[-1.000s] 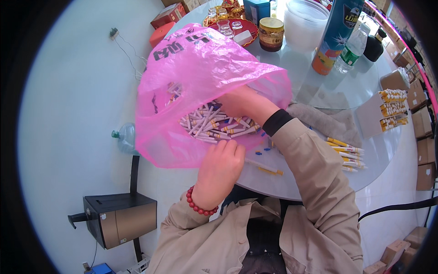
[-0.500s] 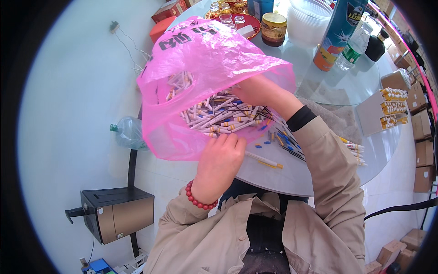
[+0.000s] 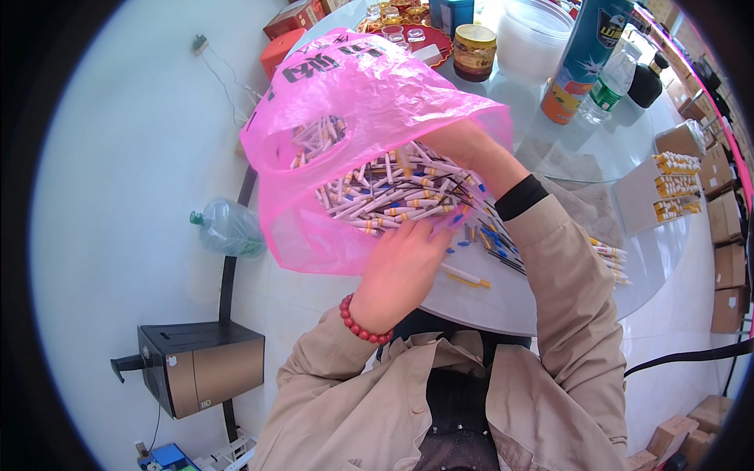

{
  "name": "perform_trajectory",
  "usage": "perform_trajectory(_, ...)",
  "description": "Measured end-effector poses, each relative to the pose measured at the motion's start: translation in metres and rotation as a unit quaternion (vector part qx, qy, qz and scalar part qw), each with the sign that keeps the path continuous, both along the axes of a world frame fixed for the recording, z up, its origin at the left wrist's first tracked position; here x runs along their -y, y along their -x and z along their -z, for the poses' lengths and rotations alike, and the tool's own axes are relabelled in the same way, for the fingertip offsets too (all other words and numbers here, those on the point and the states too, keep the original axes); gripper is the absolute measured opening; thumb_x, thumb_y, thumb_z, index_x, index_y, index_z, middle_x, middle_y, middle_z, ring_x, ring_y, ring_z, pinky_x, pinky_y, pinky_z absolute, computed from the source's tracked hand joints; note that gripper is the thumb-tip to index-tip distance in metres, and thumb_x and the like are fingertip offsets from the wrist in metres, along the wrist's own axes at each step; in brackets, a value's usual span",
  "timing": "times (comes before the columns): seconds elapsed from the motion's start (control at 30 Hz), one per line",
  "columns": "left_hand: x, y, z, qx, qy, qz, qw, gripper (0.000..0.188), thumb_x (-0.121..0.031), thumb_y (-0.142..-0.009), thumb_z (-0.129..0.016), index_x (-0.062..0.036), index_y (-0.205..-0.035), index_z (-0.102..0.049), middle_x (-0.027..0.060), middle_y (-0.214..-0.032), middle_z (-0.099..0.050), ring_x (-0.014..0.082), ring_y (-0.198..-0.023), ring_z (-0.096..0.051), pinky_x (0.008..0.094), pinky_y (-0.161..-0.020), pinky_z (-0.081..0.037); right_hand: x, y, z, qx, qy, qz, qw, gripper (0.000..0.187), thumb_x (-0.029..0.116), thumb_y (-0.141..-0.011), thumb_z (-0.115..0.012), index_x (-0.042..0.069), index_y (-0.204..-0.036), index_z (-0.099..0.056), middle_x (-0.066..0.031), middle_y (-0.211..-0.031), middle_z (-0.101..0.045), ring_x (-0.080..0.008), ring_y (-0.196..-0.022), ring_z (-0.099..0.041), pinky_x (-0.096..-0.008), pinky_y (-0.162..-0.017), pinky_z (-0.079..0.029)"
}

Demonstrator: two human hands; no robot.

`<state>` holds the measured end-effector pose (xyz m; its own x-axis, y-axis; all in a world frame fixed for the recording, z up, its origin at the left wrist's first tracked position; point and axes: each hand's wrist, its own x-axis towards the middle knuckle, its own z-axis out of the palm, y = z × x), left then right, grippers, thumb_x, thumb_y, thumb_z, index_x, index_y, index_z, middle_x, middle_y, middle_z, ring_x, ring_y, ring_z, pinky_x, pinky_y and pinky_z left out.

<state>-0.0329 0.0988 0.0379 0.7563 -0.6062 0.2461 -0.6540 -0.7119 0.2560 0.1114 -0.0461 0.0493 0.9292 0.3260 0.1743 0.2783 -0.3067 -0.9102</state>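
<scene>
Evidently my left hand point(image 3: 402, 268) clamps the pink plastic bag point(image 3: 393, 108); pen barrels point(image 3: 369, 209) bagged, some refills point(image 3: 503, 257) outside; right hand point(image 3: 453, 142) inside, fingers' hold unverifiable.

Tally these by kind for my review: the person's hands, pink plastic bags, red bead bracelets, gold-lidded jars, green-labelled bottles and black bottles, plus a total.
Hands: 2 (left hand, right hand)
Pink plastic bag: 1
Red bead bracelet: 1
Gold-lidded jar: 1
Green-labelled bottle: 1
Black bottle: 1
Total: 7
</scene>
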Motion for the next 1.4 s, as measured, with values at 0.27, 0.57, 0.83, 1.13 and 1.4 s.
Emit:
perform_trajectory(0.27,0.008,-0.017,0.014,0.057,-0.031,-0.099,0.993,0.057,-0.037,-0.074,-0.075,0.0034,-0.111,-0.058,0.0197,-0.114,-0.057,0.0353,-0.114,-0.051,0.0444,-0.093,-0.043,0.015,0.032,-0.004,0.178,0.096,0.012,0.979,0.025,0.014,-0.080,-0.068,0.005,-0.102,-0.063,-0.0132,-0.096,-0.066,-0.0317,-0.083,-0.063,-0.0361,-0.073,-0.050)
perform_trajectory(0.57,0.029,-0.013,-0.019,0.058,0.205,-0.041,0.976,0.051,-0.016,-0.075,-0.076,0.0006,-0.117,-0.054,0.0155,-0.110,-0.059,0.0332,-0.102,-0.056,0.0395,-0.087,-0.046,0.090,0.132,-0.034,0.121,0.039,0.139,0.982,0.021,0.012,-0.079,-0.074,0.004,-0.094,-0.061,-0.0071,-0.073,-0.060,-0.0144,-0.062,-0.054,-0.0276,-0.058,-0.046)
perform_trajectory(0.83,0.081,-0.027,-0.021,-0.248,0.460,0.064,0.850,0.034,-0.006,-0.088,-0.063,0.0014,-0.120,-0.054,0.0095,-0.100,-0.063,0.0145,-0.091,-0.062,0.0274,-0.072,-0.053,0.121,0.153,-0.025,0.017,-0.179,0.150,0.972,0.020,0.014,-0.085,-0.071,0.000,-0.097,-0.062,-0.0039,-0.076,-0.064,-0.0082,-0.071,-0.059,-0.0228,-0.064,-0.048)
perform_trajectory(1.13,0.090,-0.051,-0.006,-0.437,0.676,0.113,0.582,0.024,-0.018,-0.101,-0.036,-0.0019,-0.114,-0.049,0.0052,-0.081,-0.052,0.0092,-0.059,-0.048,0.0190,-0.045,-0.032,0.135,0.139,0.009,0.084,0.253,0.092,0.959,0.008,0.007,-0.080,-0.063,0.005,-0.088,-0.064,-0.0116,-0.084,-0.064,-0.0315,-0.081,-0.062,-0.0394,-0.070,-0.049)
perform_trajectory(1.4,0.096,-0.048,0.014,-0.416,0.640,0.087,0.640,0.027,-0.024,-0.103,-0.037,-0.0042,-0.117,-0.049,0.0033,-0.073,-0.050,0.0073,-0.053,-0.046,0.0174,-0.043,-0.032,0.176,0.161,-0.008,0.069,0.248,0.181,0.949,0.010,0.005,-0.080,-0.063,0.004,-0.090,-0.063,-0.0110,-0.087,-0.064,-0.0309,-0.081,-0.062,-0.0383,-0.067,-0.049)
